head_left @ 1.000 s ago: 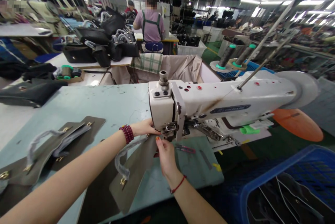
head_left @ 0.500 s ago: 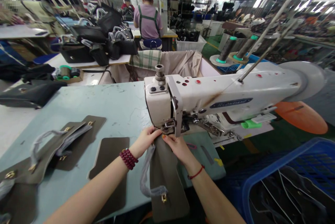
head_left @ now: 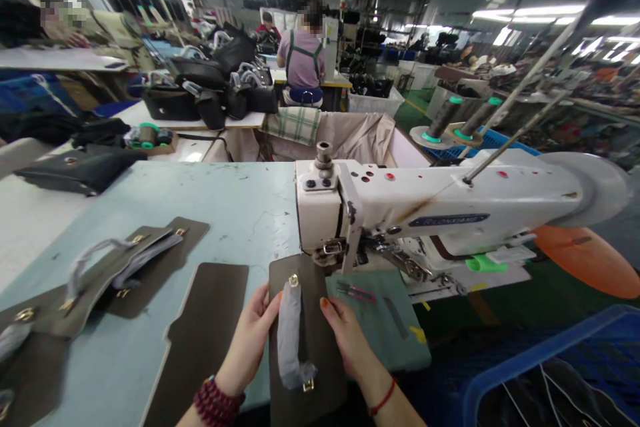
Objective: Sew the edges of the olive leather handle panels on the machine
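Between my two hands is a dark olive bag panel [head_left: 320, 320] with a plastic-wrapped handle [head_left: 289, 340] fixed by gold-coloured buckles. My left hand [head_left: 255, 337] grips its left edge, thumb on top. On the opposite edge my right hand [head_left: 345, 330] holds it, thumb on top and the other fingers partly hidden. The panel's far end lies just in front of the white sewing machine's [head_left: 400, 200] needle area. To the left, a matching flat piece [head_left: 205, 327] without a handle rests on the pale blue-green table [head_left: 210, 194].
More handled panels [head_left: 100, 280] overlap at the table's left. Thread snips [head_left: 356, 291] lie right of my right hand, under the machine arm. A blue basket [head_left: 473, 387] with dark pieces stands at lower right. Black bags [head_left: 215, 80] are piled beyond; a co-worker [head_left: 303, 57] sits further back.
Both hands have drawn the panel back from under the needle area towards me. They have spread from its far end to its two side edges. The view has shifted slightly.
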The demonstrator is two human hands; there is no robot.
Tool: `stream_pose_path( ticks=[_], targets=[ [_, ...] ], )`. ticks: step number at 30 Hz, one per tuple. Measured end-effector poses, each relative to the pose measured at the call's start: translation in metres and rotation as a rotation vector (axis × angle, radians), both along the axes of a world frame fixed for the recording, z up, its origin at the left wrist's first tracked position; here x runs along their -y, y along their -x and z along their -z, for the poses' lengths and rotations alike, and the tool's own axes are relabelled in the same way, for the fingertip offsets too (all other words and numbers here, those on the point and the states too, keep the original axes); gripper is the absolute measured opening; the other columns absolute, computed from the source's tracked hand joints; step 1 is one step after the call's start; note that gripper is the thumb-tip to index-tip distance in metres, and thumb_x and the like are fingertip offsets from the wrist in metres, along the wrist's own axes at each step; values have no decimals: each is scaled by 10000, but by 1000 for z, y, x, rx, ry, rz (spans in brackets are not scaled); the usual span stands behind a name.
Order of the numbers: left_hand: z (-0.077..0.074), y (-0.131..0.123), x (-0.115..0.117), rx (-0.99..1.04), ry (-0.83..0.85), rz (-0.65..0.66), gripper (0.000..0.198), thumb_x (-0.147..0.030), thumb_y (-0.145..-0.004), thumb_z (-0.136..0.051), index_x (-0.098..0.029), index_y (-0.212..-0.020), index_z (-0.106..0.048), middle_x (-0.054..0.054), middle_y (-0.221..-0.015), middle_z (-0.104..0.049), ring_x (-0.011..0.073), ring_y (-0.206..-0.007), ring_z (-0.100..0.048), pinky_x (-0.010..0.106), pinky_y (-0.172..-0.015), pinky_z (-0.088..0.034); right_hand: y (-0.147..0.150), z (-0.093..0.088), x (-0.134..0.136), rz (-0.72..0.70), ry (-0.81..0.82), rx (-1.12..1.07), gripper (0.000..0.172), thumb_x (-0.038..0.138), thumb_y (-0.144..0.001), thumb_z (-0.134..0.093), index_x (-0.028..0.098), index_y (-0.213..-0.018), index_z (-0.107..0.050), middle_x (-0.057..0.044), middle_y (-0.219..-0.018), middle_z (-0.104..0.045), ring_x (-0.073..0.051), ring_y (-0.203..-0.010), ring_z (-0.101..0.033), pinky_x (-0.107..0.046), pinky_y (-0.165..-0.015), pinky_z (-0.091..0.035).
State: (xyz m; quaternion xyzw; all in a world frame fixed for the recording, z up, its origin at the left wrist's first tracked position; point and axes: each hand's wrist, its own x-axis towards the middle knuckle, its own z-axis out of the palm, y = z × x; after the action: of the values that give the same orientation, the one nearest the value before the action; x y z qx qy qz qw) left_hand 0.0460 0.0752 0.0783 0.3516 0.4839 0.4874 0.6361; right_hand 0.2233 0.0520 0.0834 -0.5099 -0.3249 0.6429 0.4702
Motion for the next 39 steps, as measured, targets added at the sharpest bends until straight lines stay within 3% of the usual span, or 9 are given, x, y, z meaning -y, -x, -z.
stream_pose_path(
  ticks=[5, 14, 19, 23, 26, 33, 39],
  targets=[
    [-5, -6, 9, -47, -142, -146, 369, -336, -846, -633, -246, -1190, -535, 58, -1272, -621, 217, -1137, -600, 323, -980, -459, 11, 28, 9, 100, 51, -174, 365, 486, -796, -671, 162, -964, -683, -68, -915, -716, -224, -850, -652, -315, -780, -501],
    [6, -1, 18, -119, -159, -192, 426, -350, -810, -661, -247, -1208, -547, 62, -1303, -613, 229, -1222, -548, 344, -1037, -432, 6, 26, 14, 135, 78, -314, 356, 461, -821, -662, 169, -1018, -710, -90, -1039, -712, -257, -1003, -636, -368, -879, -494],
    [-13, 3, 1, -5, -126, -122, 411, -329, -814, -671, -238, -1196, -550, 59, -1295, -611, 220, -1198, -558, 305, -992, -456, 8, 31, 14, 136, 45, -296, 356, 434, -812, -685, 169, -1047, -711, -90, -1084, -703, -251, -1032, -628, -361, -917, -478],
    [-29, 9, -30, 22, -110, 20, 395, -364, -823, -652, -205, -1172, -559, 68, -1123, -681, 196, -947, -658, 290, -817, -524, 6, 33, 13, 155, 49, -240, 391, 483, -764, -713, 167, -994, -732, -100, -1083, -707, -270, -1057, -622, -378, -948, -467],
    [-33, 13, -44, -41, -137, 63, 337, -373, -794, -684, -176, -1056, -608, 42, -918, -705, 163, -748, -649, 263, -690, -515, 5, 35, 12, 207, 72, -161, 438, 502, -704, -754, 162, -979, -740, -102, -1120, -697, -280, -1111, -598, -388, -996, -438],
    [-34, 12, -47, -153, -204, -8, 236, -377, -783, -691, -160, -869, -656, -10, -740, -641, 116, -650, -547, 201, -601, -421, 3, 37, 9, 229, 143, -173, 528, 515, -637, -796, 153, -1017, -729, -101, -1170, -678, -295, -1214, -535, -422, -1056, -388],
    [-30, 8, -53, -189, -204, -82, 254, -410, -783, -678, -163, -763, -627, -42, -630, -561, 98, -567, -464, 194, -530, -348, 3, 34, 11, 216, 147, -211, 504, 491, -673, -783, 150, -1040, -720, -95, -1187, -671, -286, -1202, -546, -416, -1074, -368]
  ],
)
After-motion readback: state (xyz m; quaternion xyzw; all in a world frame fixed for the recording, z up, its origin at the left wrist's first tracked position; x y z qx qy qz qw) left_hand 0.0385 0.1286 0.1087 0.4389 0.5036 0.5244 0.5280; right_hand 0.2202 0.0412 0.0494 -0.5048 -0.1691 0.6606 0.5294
